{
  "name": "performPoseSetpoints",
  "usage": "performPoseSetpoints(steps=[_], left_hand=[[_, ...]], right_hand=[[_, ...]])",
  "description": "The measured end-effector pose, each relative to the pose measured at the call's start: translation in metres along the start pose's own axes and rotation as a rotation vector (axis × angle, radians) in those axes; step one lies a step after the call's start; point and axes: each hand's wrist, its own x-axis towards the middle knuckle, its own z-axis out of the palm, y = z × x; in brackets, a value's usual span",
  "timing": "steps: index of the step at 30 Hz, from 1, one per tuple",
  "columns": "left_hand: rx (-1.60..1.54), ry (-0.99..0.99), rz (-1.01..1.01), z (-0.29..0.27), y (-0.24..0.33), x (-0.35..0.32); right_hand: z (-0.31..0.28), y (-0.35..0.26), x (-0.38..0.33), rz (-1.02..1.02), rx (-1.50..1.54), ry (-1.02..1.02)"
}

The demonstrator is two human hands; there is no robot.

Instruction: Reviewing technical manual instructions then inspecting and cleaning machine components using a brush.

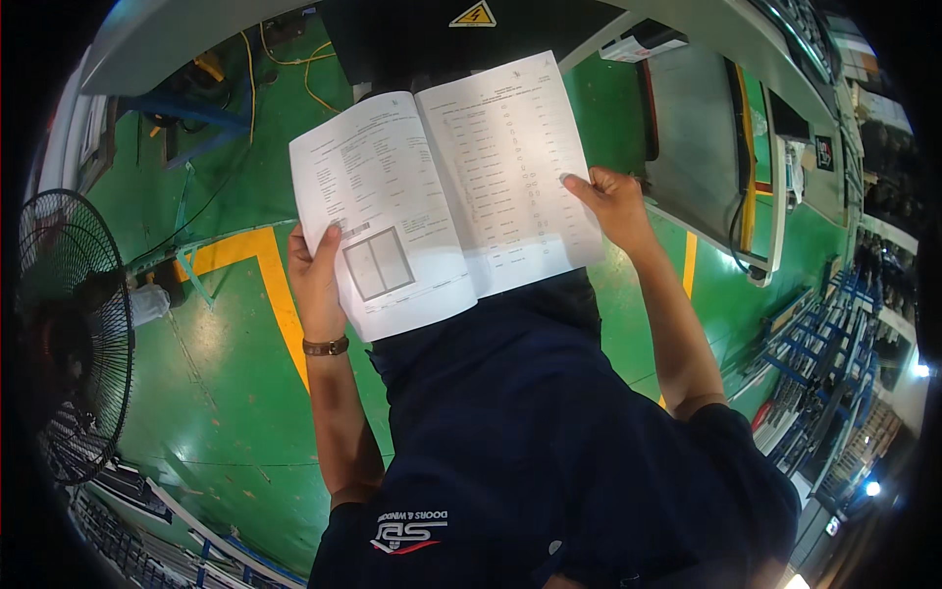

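Note:
A white printed booklet [451,196] lies spread between my two hands, in front of my body. Its left page carries text and a drawing of a two-panel frame; rows of text and small symbols fill the right page. My left hand [315,257] grips the lower left edge, thumb on top of the page and fingers behind. At the right edge, my right hand [610,201] pinches the other page the same way. Behind the paper, the fingers of both hands are partly hidden. A strap with a buckle [326,347] circles my left wrist.
A black fan [74,334] stands at the left. Beyond the booklet is a dark machine [402,44] with a yellow warning sign. Yellow lines [285,314] mark the green floor [216,393]. Racks of long profiles [814,363] stand at the right, and yellow cables [253,88] hang at the far left.

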Motion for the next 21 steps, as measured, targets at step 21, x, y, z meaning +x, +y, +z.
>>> performPoseSetpoints(steps=[21], left_hand=[[0.379,-0.11,0.143,0.042,0.007,-0.017]], right_hand=[[-0.01,0.009,0.017,-0.121,-0.267,0.215]])
